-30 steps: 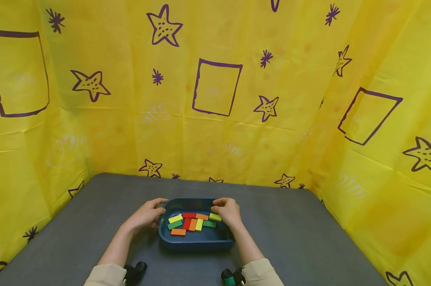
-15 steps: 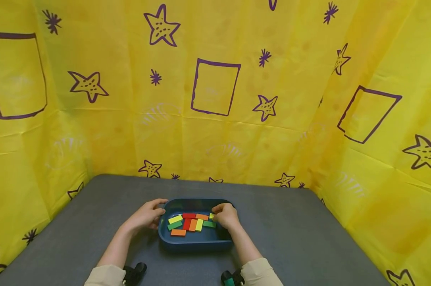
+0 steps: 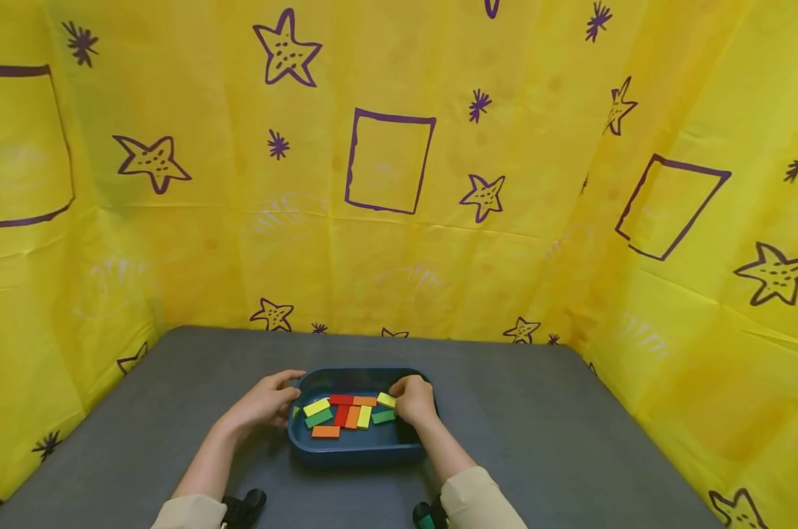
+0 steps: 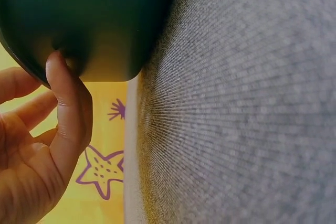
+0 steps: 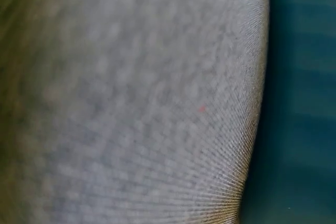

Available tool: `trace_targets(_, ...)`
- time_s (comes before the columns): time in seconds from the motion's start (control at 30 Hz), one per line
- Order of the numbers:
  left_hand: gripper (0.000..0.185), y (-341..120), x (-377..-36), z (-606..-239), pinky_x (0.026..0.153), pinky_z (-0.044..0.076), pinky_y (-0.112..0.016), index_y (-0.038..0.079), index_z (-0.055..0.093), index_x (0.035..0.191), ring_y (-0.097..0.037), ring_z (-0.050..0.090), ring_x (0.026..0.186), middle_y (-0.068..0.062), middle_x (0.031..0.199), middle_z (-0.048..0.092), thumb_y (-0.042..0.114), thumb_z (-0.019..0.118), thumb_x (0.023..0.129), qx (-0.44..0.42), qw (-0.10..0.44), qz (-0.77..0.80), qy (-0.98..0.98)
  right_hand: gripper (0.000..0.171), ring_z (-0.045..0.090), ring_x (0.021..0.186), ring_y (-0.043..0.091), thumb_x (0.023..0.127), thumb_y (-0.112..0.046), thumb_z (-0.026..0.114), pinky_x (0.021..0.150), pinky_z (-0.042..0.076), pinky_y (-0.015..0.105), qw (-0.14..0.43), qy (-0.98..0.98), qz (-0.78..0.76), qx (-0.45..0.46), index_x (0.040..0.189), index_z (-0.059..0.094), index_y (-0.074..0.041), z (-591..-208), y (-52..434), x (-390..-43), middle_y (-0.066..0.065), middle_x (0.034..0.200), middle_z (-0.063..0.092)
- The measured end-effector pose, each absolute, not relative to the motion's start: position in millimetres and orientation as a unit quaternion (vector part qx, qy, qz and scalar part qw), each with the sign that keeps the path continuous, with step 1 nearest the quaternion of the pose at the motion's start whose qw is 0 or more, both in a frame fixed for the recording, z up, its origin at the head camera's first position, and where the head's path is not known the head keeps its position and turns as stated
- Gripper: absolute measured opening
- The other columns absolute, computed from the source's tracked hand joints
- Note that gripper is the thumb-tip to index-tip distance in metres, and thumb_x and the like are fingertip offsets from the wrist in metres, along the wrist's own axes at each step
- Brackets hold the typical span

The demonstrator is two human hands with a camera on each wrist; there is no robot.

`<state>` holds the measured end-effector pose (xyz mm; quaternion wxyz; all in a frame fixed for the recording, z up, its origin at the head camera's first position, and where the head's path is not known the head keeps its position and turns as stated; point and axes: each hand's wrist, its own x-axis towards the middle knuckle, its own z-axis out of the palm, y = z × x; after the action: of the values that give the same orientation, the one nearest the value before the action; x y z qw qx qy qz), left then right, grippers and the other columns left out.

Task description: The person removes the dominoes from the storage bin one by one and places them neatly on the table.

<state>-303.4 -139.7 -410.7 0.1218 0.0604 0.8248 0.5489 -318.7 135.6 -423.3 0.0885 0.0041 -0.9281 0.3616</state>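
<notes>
Yellow block (image 3: pixel 386 400) and right hand (image 3: pixel 415 401) all but meet inside the blue tray (image 3: pixel 356 458). The block lies at nine o'clock from that grip, its long axis running roughly ten to four, with a green block (image 3: pixel 383 416) at six o'clock. The right fingers are bent; whether they pinch it, I cannot tell. Farther off, the left hand (image 3: pixel 260 402) holds the tray's nine o'clock end, thumb at the rim.
</notes>
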Motion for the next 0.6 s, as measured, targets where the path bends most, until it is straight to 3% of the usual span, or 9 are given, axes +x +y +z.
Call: trace_targets(0.6, 0.052, -140.0, -303.9, -411.0, 0.064, 0.057, -0.032, -0.002, 0.035, 0.149, -0.019, 0.057, 0.073, -0.026, 0.125, 0.053, 0.014, 0.046, 0.1, 0.065, 0.124, 0.536, 0.832, 0.021, 0.063, 0.087, 0.032, 0.063, 0.003, 0.085, 0.073, 0.055, 0.037, 0.095, -0.929, 0.356, 0.008, 0.083, 0.079, -0.002, -424.4, 135.8, -320.5, 0.011, 0.081, 0.074)
